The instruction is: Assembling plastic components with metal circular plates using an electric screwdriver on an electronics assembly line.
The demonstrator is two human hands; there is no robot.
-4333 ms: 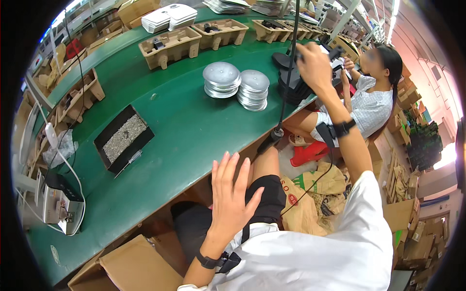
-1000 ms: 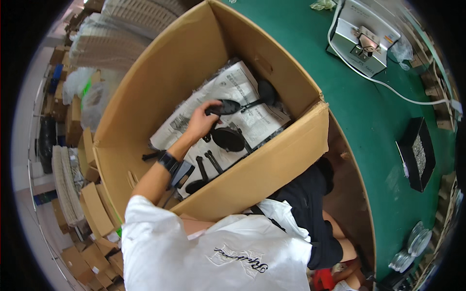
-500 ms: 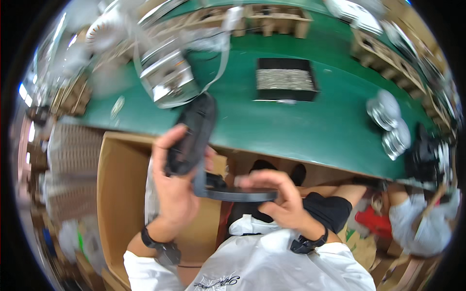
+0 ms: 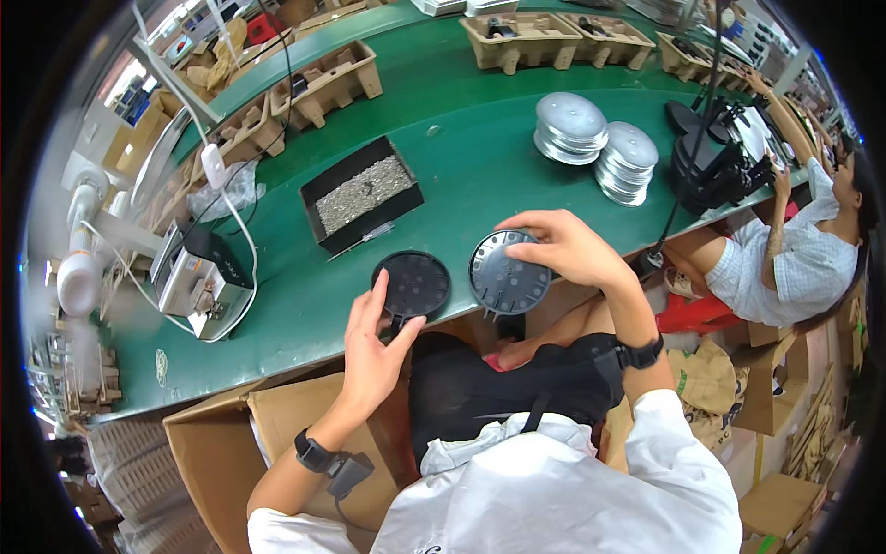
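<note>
At the near edge of the green table, my left hand (image 4: 374, 346) is closed on a black round plate (image 4: 415, 284). Its fingers and thumb meet the plate's left and lower rim, and small round marks dot the face. Beside it, my right hand (image 4: 568, 247) grips a grey, shiny round plate (image 4: 503, 277) with a dark rim. The fingers curl over the top edge while the thumb lies across the face. A short dark stem shows below each plate; whether the two are joined I cannot tell.
A black tray of small metal parts (image 4: 369, 194) lies beyond my hands. Stacked silver discs (image 4: 570, 125) stand to its right, near black parts (image 4: 711, 152). A small metal device with a cable (image 4: 205, 286) is left. Cardboard boxes (image 4: 212, 452) sit below; a co-worker (image 4: 803, 240) sits right.
The view has swung to the right. Both hands have gone from above the cardboard box to the table's edge, and the dark parts now show their round faces.
</note>
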